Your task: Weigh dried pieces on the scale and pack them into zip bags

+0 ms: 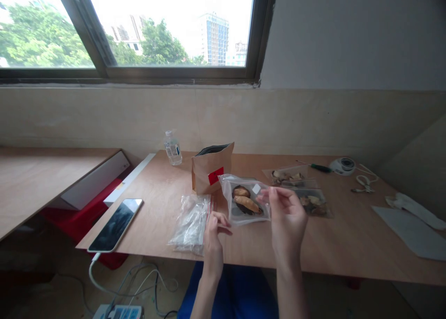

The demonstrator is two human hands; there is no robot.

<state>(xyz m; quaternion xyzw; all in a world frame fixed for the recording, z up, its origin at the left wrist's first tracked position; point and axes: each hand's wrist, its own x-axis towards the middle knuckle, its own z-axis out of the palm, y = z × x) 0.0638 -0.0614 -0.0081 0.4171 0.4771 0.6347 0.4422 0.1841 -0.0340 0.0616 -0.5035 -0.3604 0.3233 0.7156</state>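
my right hand point(287, 217) pinches the small clear bag point(245, 200) of dried pieces, held just above the counter point(348, 235). my left hand point(214, 231) is curled at the bag's lower corner; i can't tell if it grips. a pile of empty bags point(191, 221) lies beside it, and a brown paper pouch point(211, 170) stands behind.

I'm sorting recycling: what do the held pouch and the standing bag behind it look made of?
Held pouch: clear glossy plastic film, probably; its contents show through. Standing bag: brown matte kraft paper, seemingly; creased, with a red label.
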